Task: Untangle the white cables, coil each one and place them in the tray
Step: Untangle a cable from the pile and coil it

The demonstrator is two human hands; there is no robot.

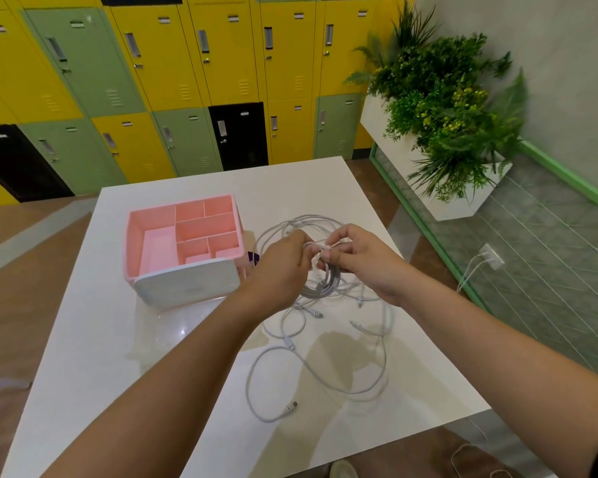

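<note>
We find both grips, left hand (pixel 279 267) and right hand (pixel 363 260), pinched shut on a hanging coil (pixel 320 282) of the white cables (pixel 325 360); its loop hangs downward above the bench (pixel 118 339).

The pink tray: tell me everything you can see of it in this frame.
The pink tray looks like smooth plastic, a box open at the top, split by thin walls into one long compartment on its left and several smaller ones on its right. Every compartment looks empty; no cable is in it. A white rounded panel fronts its near side. It sits upright on the white table, left of the tangled cables, and neither hand touches it. A small purple thing peeks out at its right side.
</note>
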